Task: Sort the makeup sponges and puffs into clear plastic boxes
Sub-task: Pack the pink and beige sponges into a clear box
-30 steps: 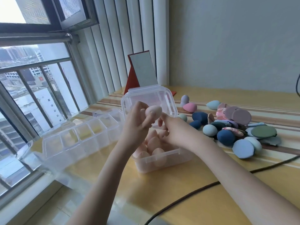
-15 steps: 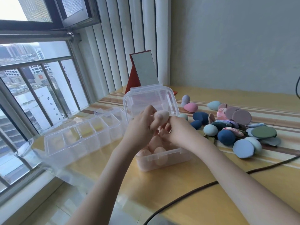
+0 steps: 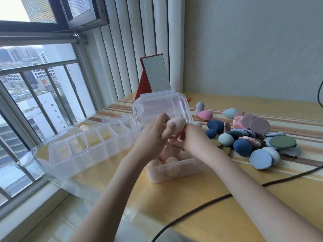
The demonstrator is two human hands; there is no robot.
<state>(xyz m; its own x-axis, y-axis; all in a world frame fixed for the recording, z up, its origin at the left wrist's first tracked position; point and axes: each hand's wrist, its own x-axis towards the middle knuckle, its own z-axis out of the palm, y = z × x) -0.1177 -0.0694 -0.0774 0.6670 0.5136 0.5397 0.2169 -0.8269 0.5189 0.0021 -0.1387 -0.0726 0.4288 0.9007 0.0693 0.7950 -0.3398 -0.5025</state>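
My left hand (image 3: 153, 137) grips a beige egg-shaped sponge (image 3: 177, 125) above the open clear box (image 3: 174, 169), which holds several more beige sponges. My right hand (image 3: 194, 138) is close beside it over the box, its fingers curled toward the sponge's underside; what they hold is hidden. The box's lid (image 3: 162, 107) stands upright behind the hands. A pile of blue, green, pink and grey sponges and puffs (image 3: 248, 137) lies on the table to the right.
A long clear compartment box (image 3: 89, 147) lies open at the left near the window. A red-backed mirror (image 3: 155, 77) stands behind. A black cable (image 3: 218, 198) crosses the yellow table (image 3: 201, 215) in front.
Both hands have stayed over the open box, the left hand has turned the beige sponge so its tip points right. The view has shifted slightly.
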